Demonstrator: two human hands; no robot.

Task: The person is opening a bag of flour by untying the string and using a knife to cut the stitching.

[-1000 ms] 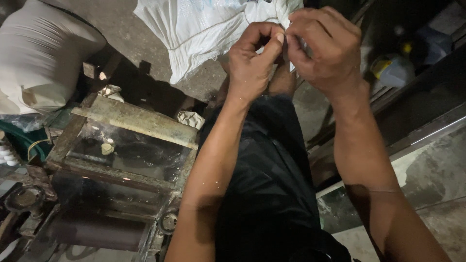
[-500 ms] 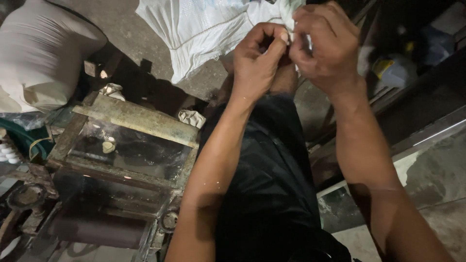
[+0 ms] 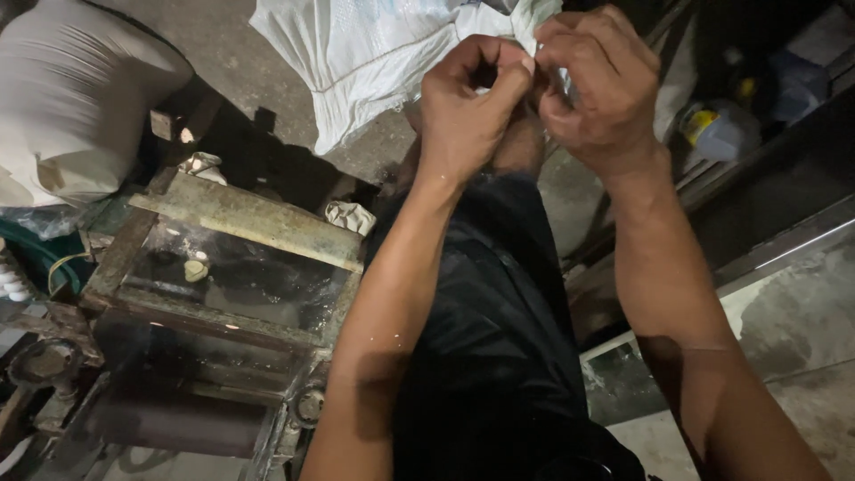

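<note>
My left hand [image 3: 468, 107] and my right hand [image 3: 598, 85] are raised close together at the top of the view, fingertips pinched where they meet. Something small and pale is gripped between them; I cannot make out what it is. A thin pale strip [image 3: 534, 18] shows just above my right fingers. Behind both hands lies a white woven sack [image 3: 365, 62] on the floor. Below my arms are my dark trousers [image 3: 499, 338].
A worn metal roller machine [image 3: 214, 294] with a dusty tray stands at the lower left, a small pale lump [image 3: 194, 269] on it. A full pale sack [image 3: 71, 98] sits at the upper left. A grey slab edge [image 3: 784, 312] is at the right.
Both hands stay pinched together; my right hand has shifted slightly, its fingers working at the small pale thing. The view has barely moved.
</note>
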